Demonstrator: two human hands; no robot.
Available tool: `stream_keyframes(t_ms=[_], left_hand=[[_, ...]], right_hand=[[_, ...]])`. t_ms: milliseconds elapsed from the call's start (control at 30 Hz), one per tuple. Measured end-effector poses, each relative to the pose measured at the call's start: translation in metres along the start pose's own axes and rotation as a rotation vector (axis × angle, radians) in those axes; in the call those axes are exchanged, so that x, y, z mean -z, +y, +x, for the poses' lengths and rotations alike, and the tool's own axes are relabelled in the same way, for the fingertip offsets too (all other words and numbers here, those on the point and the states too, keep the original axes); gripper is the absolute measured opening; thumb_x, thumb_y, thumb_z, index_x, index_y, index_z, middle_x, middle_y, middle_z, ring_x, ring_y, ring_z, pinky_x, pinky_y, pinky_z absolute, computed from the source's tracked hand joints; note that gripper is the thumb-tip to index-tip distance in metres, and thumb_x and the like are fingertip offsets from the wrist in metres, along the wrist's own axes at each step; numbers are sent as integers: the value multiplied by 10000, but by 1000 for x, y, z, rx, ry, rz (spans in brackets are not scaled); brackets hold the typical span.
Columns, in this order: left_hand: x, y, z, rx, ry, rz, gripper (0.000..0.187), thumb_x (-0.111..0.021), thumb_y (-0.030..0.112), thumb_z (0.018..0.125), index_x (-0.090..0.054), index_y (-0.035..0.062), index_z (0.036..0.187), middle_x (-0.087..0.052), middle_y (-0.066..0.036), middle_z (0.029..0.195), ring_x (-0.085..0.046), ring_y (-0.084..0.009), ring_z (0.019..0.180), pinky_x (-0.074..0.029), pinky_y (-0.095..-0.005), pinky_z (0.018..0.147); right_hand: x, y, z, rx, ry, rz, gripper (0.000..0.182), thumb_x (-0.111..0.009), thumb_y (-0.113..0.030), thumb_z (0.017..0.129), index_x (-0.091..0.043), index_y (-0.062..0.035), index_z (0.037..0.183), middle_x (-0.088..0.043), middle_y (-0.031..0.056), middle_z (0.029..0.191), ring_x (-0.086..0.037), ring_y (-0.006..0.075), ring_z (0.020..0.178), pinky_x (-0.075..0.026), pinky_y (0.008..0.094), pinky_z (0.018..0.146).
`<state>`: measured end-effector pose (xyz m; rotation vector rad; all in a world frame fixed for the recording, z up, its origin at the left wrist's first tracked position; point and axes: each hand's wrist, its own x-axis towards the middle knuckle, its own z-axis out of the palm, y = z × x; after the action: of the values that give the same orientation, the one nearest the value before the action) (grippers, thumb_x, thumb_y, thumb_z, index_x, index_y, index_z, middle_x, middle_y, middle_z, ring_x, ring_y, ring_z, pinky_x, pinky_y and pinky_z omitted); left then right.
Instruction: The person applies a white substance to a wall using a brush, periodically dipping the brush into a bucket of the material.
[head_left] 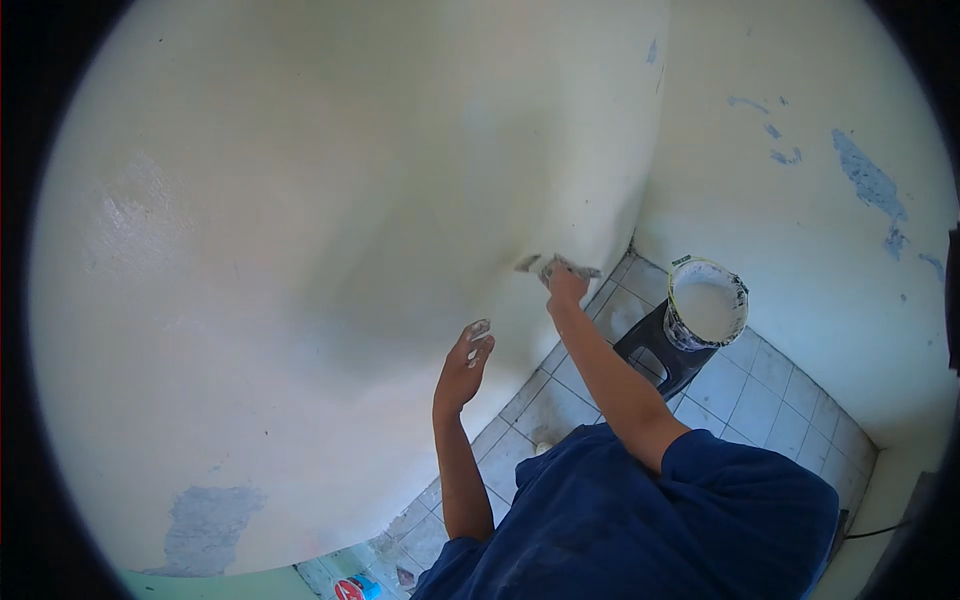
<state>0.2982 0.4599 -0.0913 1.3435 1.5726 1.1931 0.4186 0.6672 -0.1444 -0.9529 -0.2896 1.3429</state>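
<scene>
My right hand (568, 284) is closed on a putty-smeared, flat-bladed tool that looks like a putty knife (590, 270), held at the pale wall (400, 200) low down near the corner. A dark grey mark or blade edge shows on the wall side of that hand. My left hand (463, 372) is held near the same wall, lower and to the left, with fingers loosely bent and apart. White smears cover its fingertips, and nothing shows in its grip. To the right of my right hand, a bucket (740, 320) of whitish paste (705, 305) stands on a black stool (683, 372).
The right wall (780, 220) has bare grey patches (868, 180) where paint has come off. Another grey patch (212, 525) is at the lower left. White tiles (560, 405) cover the floor. A red and blue object (355, 588) lies at the bottom edge. A dark cable (875, 531) runs at lower right.
</scene>
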Motion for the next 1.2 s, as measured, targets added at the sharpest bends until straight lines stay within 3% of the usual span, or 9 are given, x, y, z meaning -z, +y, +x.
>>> stream_keyframes(t_ms=[100,300,467,500,600,733,1000,1100,1200], left_hand=[[4,6,0,37,12,49,394,-491,288,928,-451,53,1241,-520,-135,1231,-521,-254,1117,-416,-368,931],[-7,8,12,58,-4,6,392,-492,287,927,-452,63,1247,-522,-133,1229,-524,-244,1114,-425,-373,924],[-24,20,30,56,-39,20,407,-502,294,922,-448,55,1246,-524,-136,1222,-524,-248,1113,-430,-375,917],[-26,24,34,53,-38,31,410,-504,296,920,-447,52,1246,-523,-138,1222,-524,-250,1113,-431,-375,916],[-34,25,47,29,-26,12,417,-507,302,918,-445,52,1245,-518,-145,1227,-524,-258,1113,-431,-378,914],[-36,29,56,36,26,19,416,-508,300,918,-442,58,1249,-517,-147,1227,-524,-259,1115,-426,-382,921],[-65,30,71,101,39,0,419,-513,306,915,-452,56,1245,-531,-151,1210,-525,-256,1113,-425,-373,922],[-77,29,80,125,23,8,419,-509,305,917,-453,50,1245,-539,-150,1201,-520,-255,1119,-430,-368,915],[-79,32,83,116,21,28,427,-508,307,917,-449,45,1249,-534,-152,1209,-512,-258,1129,-432,-366,912]], right_hand=[[-55,-22,36,90,-164,-34,440,-660,-65,764,-426,-55,1136,-531,102,1048,-567,194,855,-520,330,650],[-185,-230,-90,384,-548,240,327,-612,7,749,-504,-67,1049,-559,81,1018,-574,202,865,-553,366,693],[-176,-193,-63,405,-423,254,324,-618,-27,763,-486,-40,1058,-555,86,1032,-562,191,900,-538,362,706],[-153,-159,-41,204,-319,258,340,-630,-43,769,-478,-61,1073,-554,84,1025,-561,175,890,-533,345,713],[-40,-40,20,104,-94,4,366,-631,-46,777,-476,-73,1108,-559,59,1025,-572,172,843,-536,316,658],[12,-11,49,-224,-30,27,409,-612,1,781,-432,-79,1139,-556,110,1041,-588,235,878,-551,384,659],[-183,-253,-54,206,-581,343,322,-619,-18,780,-461,-27,1060,-569,90,950,-597,198,818,-548,340,682],[-201,-266,-49,315,-621,342,322,-630,-26,776,-467,-28,1054,-559,92,979,-589,197,847,-542,343,676],[-163,-181,-1,157,-417,313,326,-658,-55,776,-473,-21,1043,-540,95,1037,-565,200,917,-539,357,677]])
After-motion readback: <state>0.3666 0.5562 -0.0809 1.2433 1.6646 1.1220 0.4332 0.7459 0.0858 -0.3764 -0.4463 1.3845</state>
